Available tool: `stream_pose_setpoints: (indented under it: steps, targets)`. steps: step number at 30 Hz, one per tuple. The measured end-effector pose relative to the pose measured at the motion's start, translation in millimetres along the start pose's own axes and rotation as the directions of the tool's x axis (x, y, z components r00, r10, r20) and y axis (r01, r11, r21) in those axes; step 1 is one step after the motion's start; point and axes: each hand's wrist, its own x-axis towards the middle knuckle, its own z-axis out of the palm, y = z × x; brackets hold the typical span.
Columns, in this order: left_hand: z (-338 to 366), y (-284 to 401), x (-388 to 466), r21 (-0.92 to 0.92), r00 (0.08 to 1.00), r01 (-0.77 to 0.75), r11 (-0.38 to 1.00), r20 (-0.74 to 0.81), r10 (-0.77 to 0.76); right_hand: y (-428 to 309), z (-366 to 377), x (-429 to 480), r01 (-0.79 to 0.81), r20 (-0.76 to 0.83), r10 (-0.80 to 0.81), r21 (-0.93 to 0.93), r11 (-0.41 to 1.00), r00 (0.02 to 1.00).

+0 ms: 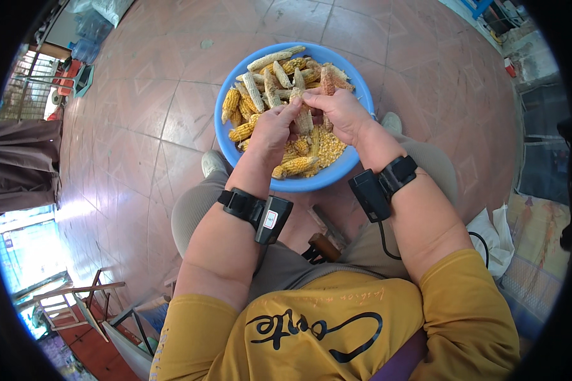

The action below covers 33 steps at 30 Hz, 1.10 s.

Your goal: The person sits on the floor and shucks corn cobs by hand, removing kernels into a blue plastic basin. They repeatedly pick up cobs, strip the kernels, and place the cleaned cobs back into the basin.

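A blue plastic basin (222, 135) sits before my knees, filled with dried corn cobs and loose kernels. Over its middle, my left hand (277, 125) and my right hand (339, 112) meet on a pale, mostly bare corn cob (303, 116), with both thumbs near its upper end. A reddish bare cob (327, 81) shows right beside my right fingers; whether they grip it too I cannot tell. Yellow cobs with kernels (295, 166) lie below my hands. Loose yellow kernels (330, 150) are heaped at the basin's lower right. Several stripped cobs (269, 88) rest on top at the back.
Tiled floor (138, 119) surrounds the basin, and my shoes flank it. Water jugs (88, 40) stand at the far left. A wooden chair frame (83, 297) is at lower left. A white bag (493, 238) lies by my right side. Both forearms wear strapped black devices (272, 220).
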Motion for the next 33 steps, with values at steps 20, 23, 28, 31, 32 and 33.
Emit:
stream_pose_setpoints:
  steps: [20,23,28,31,32,33]
  targets:
    - [7.9,5.2,-10.0,0.012,0.998,-0.055,0.998,0.028,0.055,1.1,4.3,-0.9,-0.071,-0.145,0.062,-0.056,0.996,0.987]
    - [14.8,-1.0,-9.8,0.187,0.983,-0.152,0.971,-0.070,0.168,1.1,4.8,-1.2,-0.152,-0.183,0.139,-0.061,0.987,0.973]
    - [27.7,-16.7,-16.9,0.334,0.917,-0.355,0.873,-0.055,0.394,15.1,10.5,2.5,-0.037,-0.152,0.047,0.067,0.997,0.987]
    - [26.3,-21.0,-14.8,0.501,0.869,-0.398,0.768,-0.063,0.491,21.7,7.7,3.1,0.045,-0.172,-0.048,-0.020,0.999,0.984]
    - [25.5,-22.7,-13.6,0.520,0.856,-0.412,0.748,-0.061,0.514,23.4,7.4,4.2,0.016,-0.213,-0.021,-0.025,1.000,0.977]
    - [24.7,-24.5,-12.7,0.538,0.853,-0.407,0.738,-0.064,0.518,25.1,7.6,5.6,-0.007,-0.253,0.000,-0.024,1.000,0.968]
